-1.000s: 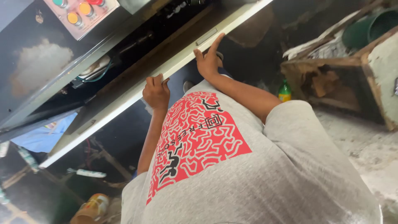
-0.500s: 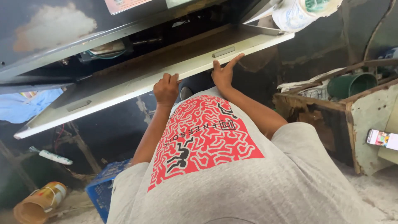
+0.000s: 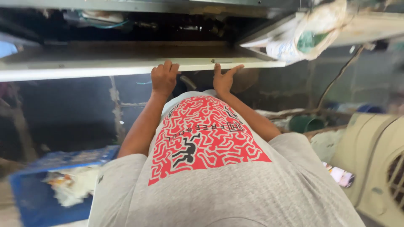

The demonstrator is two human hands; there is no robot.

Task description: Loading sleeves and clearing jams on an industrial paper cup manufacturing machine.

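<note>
A long cream metal panel [image 3: 105, 67] runs across the top of the view, with dark machine innards and wires behind it. My left hand [image 3: 163, 78] has its fingers curled over the panel's near edge. My right hand [image 3: 224, 78] holds the same edge a little to the right, fingers up on the lip and thumb spread out. Both arms reach out over my grey shirt with its red patterned print [image 3: 202, 134].
A blue crate [image 3: 29, 189] holding crumpled white wrapping sits low on the left. A cream fan housing [image 3: 378, 159] stands at the right, a green bucket [image 3: 306, 124] beyond it. A plastic-wrapped bundle [image 3: 311, 38] hangs at upper right.
The panel now lies nearly level across the view instead of slanting. My hands have stayed on its edge and come closer together. The view has swung toward the crate and fan housing.
</note>
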